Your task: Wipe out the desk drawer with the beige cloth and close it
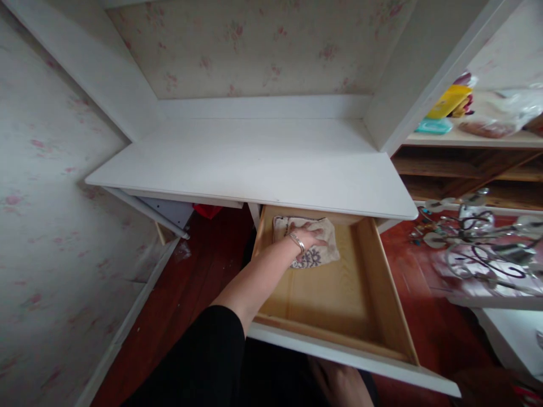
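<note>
By floral wallpaper [55, 237], left fingers [321, 243] splay on cloth [328, 255] in white desk's [254, 155] drawer [331, 299]; right fingers' [324, 374] grip unclear.

Your left hand [309, 237] covers part of the cloth [330, 253]; the fabric beneath cannot be inspected. The table [254, 158] conceals the rear of the drawer [326, 299] and the top of a red object [207, 211], unidentifiable. Your right hand [343, 385], dim, is cut off by the lower edge. The chandelier [478, 252] is cropped at right. Contents of the plastic bag [500, 116]: blurred, indeterminate.
</note>
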{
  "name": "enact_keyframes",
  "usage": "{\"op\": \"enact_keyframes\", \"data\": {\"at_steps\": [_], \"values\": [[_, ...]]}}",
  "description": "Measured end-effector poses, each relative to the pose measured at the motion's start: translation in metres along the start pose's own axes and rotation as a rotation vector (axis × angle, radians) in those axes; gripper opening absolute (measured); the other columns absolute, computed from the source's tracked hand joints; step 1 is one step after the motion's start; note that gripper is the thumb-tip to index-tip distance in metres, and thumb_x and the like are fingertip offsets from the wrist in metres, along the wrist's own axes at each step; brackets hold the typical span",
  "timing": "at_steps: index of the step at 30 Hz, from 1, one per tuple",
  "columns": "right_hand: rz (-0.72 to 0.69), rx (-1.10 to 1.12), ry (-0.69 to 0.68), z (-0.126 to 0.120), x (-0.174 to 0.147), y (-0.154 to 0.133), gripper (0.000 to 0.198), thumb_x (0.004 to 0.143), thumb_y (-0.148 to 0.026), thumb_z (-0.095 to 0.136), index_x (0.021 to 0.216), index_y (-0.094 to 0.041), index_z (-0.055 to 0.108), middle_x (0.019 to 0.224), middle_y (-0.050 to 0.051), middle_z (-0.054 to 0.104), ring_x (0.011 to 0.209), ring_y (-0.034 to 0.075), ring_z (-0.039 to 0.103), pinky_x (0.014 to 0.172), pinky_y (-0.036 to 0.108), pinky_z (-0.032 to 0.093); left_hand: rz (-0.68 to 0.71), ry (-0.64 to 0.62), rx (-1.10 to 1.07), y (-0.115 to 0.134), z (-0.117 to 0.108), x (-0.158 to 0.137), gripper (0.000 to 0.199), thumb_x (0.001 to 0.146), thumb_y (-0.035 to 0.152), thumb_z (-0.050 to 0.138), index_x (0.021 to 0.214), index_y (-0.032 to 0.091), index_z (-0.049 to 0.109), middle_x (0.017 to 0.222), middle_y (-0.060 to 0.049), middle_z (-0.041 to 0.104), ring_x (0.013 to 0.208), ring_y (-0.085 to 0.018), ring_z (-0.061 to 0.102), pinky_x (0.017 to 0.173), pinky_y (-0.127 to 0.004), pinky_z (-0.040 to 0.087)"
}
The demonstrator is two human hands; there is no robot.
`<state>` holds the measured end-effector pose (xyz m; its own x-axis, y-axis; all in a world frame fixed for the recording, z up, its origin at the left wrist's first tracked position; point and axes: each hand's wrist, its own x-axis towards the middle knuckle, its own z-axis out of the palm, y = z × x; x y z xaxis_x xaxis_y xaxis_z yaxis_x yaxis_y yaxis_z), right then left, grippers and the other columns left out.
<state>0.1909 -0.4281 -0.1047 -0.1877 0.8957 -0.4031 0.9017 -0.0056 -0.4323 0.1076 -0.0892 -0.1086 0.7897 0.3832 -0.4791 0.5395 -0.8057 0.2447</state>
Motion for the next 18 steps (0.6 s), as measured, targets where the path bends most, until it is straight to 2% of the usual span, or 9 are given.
{"op": "enact_keyframes", "data": {"at_steps": [6,12,18], "values": [[0.022,0.063,0.030,-0.005,0.000,-0.005,0.032,0.093,-0.019,0.045,0.101,-0.025,0.076,0.106,0.007,0.075,0.100,0.029,0.069,0.090,0.036,0.049,0.006,-0.038,-0.045,0.022,-0.011,0.031,0.117,0.045,0.028,0.090,0.143,0.054,0.030,0.163,0.006,-0.001,0.138,-0.056,-0.007,0.088,-0.086,0.022],[0.071,0.100,-0.011,-0.008,0.000,-0.009,0.033,0.093,-0.019,0.045,0.103,-0.025,0.075,0.108,0.007,0.074,0.103,0.027,0.067,0.090,0.034,0.048,0.037,-0.040,-0.049,0.044,-0.017,0.054,0.117,0.044,0.029,0.091,0.141,0.055,0.032,0.163,0.007,-0.002,0.138,-0.057,-0.009,0.088,-0.087,0.021],[0.066,0.106,-0.046,-0.011,0.000,-0.010,0.036,0.096,-0.022,0.040,0.107,-0.024,0.074,0.111,0.007,0.073,0.106,0.028,0.067,0.092,0.036,0.047,0.068,-0.042,0.016,0.066,-0.009,0.048,0.113,0.052,0.033,0.087,0.145,0.053,0.026,0.163,0.004,-0.003,0.140,-0.053,-0.006,0.089,-0.087,0.023]]}}
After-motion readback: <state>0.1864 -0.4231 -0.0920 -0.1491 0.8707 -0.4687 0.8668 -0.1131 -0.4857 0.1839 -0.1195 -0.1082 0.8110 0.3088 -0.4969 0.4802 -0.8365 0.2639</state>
